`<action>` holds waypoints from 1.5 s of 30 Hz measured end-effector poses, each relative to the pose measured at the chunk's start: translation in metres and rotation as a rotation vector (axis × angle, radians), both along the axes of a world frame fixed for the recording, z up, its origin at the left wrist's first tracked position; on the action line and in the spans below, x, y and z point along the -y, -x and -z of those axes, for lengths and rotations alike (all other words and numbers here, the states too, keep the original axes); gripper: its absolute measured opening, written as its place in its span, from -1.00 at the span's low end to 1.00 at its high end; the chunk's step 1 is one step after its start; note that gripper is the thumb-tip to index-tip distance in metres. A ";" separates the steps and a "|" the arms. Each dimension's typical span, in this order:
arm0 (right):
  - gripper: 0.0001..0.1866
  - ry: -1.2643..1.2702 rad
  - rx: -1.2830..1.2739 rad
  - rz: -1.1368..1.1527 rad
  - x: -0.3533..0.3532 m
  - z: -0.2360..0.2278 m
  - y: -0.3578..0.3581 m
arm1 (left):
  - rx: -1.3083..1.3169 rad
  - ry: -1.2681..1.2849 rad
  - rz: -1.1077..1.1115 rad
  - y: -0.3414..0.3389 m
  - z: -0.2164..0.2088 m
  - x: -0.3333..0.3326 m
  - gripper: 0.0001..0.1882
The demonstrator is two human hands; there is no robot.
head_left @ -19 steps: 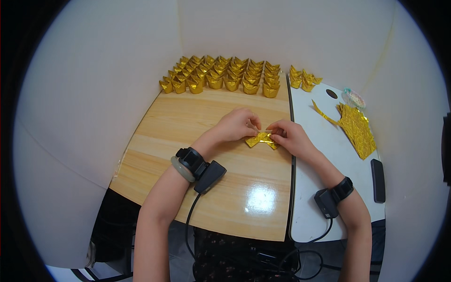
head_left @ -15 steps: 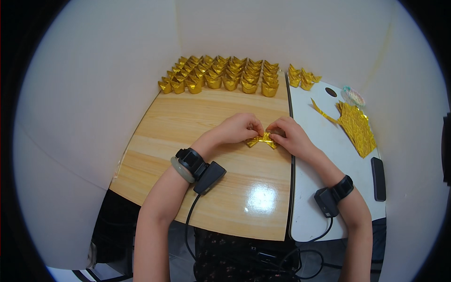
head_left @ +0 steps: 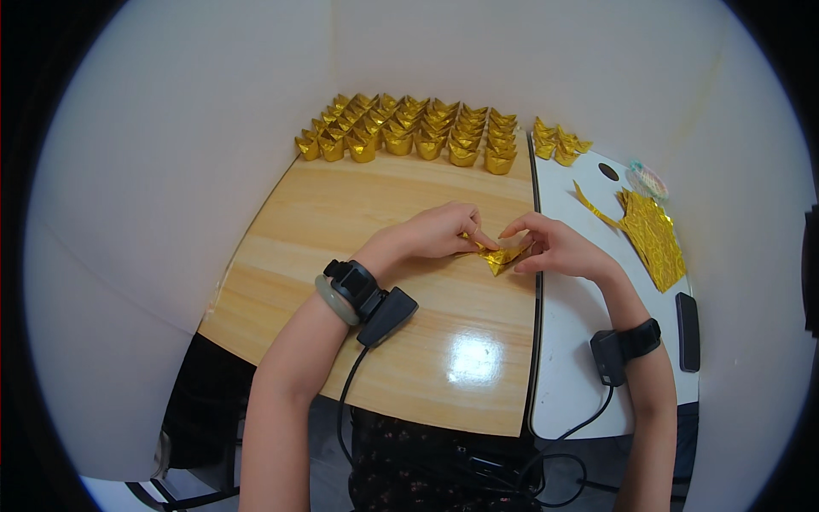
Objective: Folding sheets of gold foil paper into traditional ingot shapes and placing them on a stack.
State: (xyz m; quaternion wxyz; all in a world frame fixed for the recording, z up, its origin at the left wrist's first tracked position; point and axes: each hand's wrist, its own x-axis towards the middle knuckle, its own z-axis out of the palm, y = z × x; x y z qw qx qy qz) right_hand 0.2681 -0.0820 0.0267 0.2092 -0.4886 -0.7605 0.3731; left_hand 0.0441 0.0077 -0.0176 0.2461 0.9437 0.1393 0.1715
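Observation:
Over the wood-grain table [head_left: 367, 205], my left hand [head_left: 438, 230] pinches a small folded piece of gold foil paper [head_left: 500, 259] between its fingers. The piece has slanted folds and a pointed lower corner. My right hand [head_left: 556, 245] is at the paper's right end, its thumb and forefinger spread apart around it; whether a fingertip touches the foil is hard to make out. Part of the paper is hidden behind my left fingers.
Rows of folded gold paper ingots [head_left: 399, 141] fill the table's far side; several more ingots [head_left: 565, 154] stand on the white table [head_left: 567, 341]. There too lie a stack of gold paper [head_left: 653, 235], a gold strip [head_left: 595, 208], a coiled clear band [head_left: 648, 179] and a dark slim object [head_left: 687, 333].
My right hand's fingers have spread and shifted right from the paper's top edge. The paper is now tilted, its right side turned, while my left hand keeps hold of it.

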 end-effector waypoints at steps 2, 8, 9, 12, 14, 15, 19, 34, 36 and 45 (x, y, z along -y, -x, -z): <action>-0.61 0.032 -0.070 -0.032 -0.003 0.005 0.000 | 0.006 0.002 0.002 0.001 0.001 -0.001 -0.68; -0.72 0.088 -0.231 0.013 -0.008 0.022 0.002 | 0.049 0.316 -0.022 -0.002 0.001 -0.006 -0.73; -0.73 0.073 -0.221 0.019 -0.008 0.023 0.003 | 0.074 0.366 -0.035 -0.001 0.002 -0.006 -0.75; -0.76 0.047 -0.199 0.033 -0.009 0.023 0.007 | 0.106 0.322 -0.036 0.001 0.005 -0.008 -0.76; -0.77 0.034 -0.185 0.041 -0.011 0.025 0.010 | 0.103 0.325 -0.038 0.002 0.006 -0.008 -0.77; -0.77 0.024 -0.235 0.077 -0.012 0.029 0.009 | 0.100 0.328 -0.034 0.000 0.003 -0.006 -0.78; -0.73 -0.065 -0.112 0.178 -0.016 0.036 0.012 | 0.014 0.564 -0.180 -0.002 -0.007 0.000 -0.86; -0.73 -0.251 0.142 0.160 0.000 0.018 0.031 | 0.090 0.264 -0.353 -0.005 0.006 -0.010 -0.86; -0.71 -0.321 0.217 0.142 0.004 0.016 0.033 | 0.094 0.309 -0.274 -0.004 0.004 -0.009 -0.87; -0.66 -0.352 0.163 0.205 0.000 0.026 0.027 | -0.087 0.131 -0.147 0.005 -0.013 0.004 -0.45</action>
